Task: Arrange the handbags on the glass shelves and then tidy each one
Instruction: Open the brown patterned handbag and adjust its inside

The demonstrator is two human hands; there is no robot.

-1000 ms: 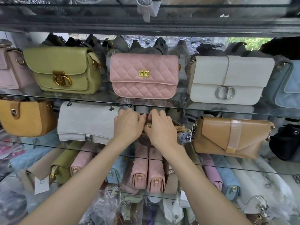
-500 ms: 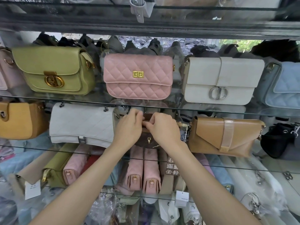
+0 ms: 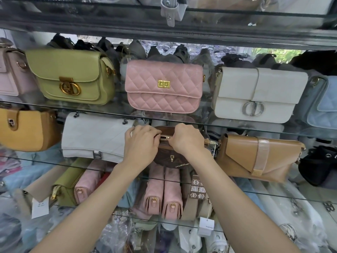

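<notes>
Pinching the gold zipper (image 3: 166,138) atop the small dark-brown leather handbag (image 3: 168,154), my left hand (image 3: 141,143) and right hand (image 3: 187,141) curl tight. Just right sits the tan envelope bag (image 3: 255,157); a hard tug could tip mine off its glass shelf (image 3: 54,162).

I am reaching both bare forearms forward and up, converging so that my hands are almost meeting. My left hand (image 3: 141,143) is lying knuckles up, fingers curled down and gripping. My right hand (image 3: 187,140) is just beside it, fingers bent, thumb and forefinger pinching toward the left.
</notes>
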